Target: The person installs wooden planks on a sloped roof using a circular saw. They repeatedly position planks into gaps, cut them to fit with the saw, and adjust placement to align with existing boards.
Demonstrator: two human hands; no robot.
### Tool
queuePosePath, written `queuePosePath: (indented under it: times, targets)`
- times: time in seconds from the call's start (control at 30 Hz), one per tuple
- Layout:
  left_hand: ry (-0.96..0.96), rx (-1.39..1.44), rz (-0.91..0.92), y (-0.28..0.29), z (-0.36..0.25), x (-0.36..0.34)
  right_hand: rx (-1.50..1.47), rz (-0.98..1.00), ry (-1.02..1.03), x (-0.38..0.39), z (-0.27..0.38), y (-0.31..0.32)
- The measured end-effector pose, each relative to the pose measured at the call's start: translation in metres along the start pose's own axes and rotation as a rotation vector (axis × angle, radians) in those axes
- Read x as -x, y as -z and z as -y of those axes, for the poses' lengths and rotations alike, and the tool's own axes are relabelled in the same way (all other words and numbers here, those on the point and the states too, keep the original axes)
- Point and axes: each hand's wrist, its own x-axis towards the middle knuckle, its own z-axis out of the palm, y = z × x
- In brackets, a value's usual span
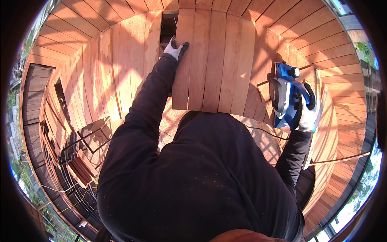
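My left hand (pixel 174 50), in a white glove with dark fingertips, is at the left edge of a reddish wooden board (pixel 184 72). Its thumb lies on the board's top face, while the other fingers go over the edge at a dark gap (pixel 169 25). On the right, my gloved right hand (pixel 308 116) is wrapped round the rear handle of a blue electric hand planer (pixel 287 94). The planer stands beside the row of boards, its round front knob pointing away from me. Several more boards (pixel 213 60) lie side by side, right of the held one.
A dark cord (pixel 266 133) trails across the dusty surface toward the planer. Curved wooden decking (pixel 306 24) surrounds the work area. At the lower left lie a stack of short boards (pixel 80 171), an open frame and yellow cords. A long pale strip (pixel 313 141) stands right of my right arm.
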Motion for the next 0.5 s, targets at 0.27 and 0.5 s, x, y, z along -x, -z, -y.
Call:
queuePosePath:
  times: [0.27,0.5]
  targets:
    - [-0.050,-0.076,-0.039,-0.005,0.001,-0.002,-0.063,-0.033,-0.179,-0.002,0.024,0.000]
    - [0.000,-0.377,-0.303,-0.008,-0.055,0.029,-0.178,-0.041,-0.266,-0.002,0.012,-0.001]
